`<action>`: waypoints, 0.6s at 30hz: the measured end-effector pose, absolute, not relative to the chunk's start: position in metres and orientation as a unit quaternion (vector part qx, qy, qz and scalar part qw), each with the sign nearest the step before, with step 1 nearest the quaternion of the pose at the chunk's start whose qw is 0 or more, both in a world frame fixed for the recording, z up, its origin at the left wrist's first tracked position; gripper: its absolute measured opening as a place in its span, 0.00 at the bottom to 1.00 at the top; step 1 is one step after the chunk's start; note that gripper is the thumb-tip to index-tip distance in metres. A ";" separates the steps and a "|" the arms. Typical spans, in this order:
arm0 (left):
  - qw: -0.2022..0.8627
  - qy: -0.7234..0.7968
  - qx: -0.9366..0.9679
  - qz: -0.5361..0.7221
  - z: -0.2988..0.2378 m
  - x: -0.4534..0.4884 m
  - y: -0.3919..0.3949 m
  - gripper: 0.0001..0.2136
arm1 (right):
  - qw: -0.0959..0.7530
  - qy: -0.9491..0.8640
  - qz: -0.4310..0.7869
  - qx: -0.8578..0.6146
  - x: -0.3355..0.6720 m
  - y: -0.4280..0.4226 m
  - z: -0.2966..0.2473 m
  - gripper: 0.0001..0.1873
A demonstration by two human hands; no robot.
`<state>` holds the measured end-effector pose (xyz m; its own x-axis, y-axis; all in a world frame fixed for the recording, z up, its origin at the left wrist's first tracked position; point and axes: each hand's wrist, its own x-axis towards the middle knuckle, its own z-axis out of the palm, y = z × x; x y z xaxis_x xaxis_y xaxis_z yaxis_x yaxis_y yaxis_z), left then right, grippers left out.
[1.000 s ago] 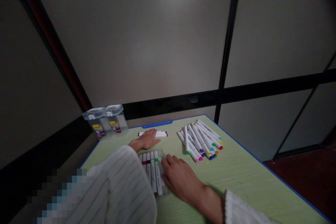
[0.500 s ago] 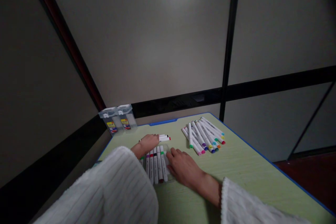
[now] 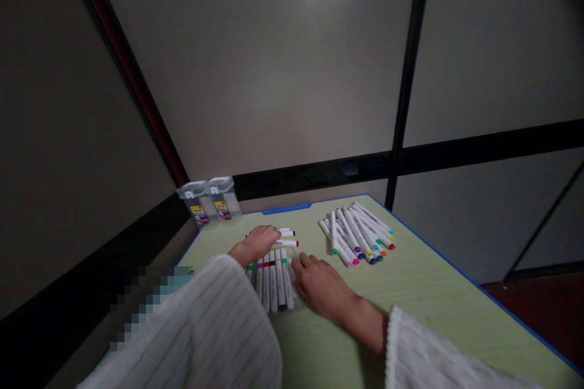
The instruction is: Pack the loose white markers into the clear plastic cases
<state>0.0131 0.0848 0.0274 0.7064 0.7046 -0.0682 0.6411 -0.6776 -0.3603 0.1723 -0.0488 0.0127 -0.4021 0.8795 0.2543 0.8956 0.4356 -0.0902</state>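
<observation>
My left hand [image 3: 258, 242] is closed on a red-tipped white marker [image 3: 288, 244] just beyond a clear plastic case, its fingertips partly hidden. Beside that marker lie black-tipped markers [image 3: 287, 233]. The clear case [image 3: 298, 304] lies flat on the table, with several white markers [image 3: 272, 282] side by side in it, their bands green, purple, red and black. My left sleeve covers the case's left part. My right hand [image 3: 322, 282] grips the case's right edge with bent fingers, thumb low against it.
A loose pile of white markers with coloured ends [image 3: 358, 234] lies at the right of the light-green table [image 3: 410, 298]. Two clear lidded boxes [image 3: 210, 200] stand at the back left corner. A panelled wall [image 3: 283, 85] rises behind the blue table edge.
The red-tipped marker has come slightly apart from the black-tipped ones, toward the case, with my left hand at it. My right hand stays at the case. The view has shifted slightly.
</observation>
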 end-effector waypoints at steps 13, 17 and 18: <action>0.167 -0.417 -0.893 -0.010 0.066 -0.001 0.017 0.13 | 0.170 -0.815 -0.034 -0.552 0.171 -0.048 0.011 0.05; 0.140 -0.398 -0.904 -0.070 0.051 0.000 0.001 0.12 | 0.240 -0.789 -0.065 -0.562 0.175 -0.046 0.016 0.06; 0.134 -0.391 -0.907 -0.080 0.047 0.002 -0.001 0.11 | 0.256 -0.784 -0.077 -0.560 0.176 -0.046 0.017 0.06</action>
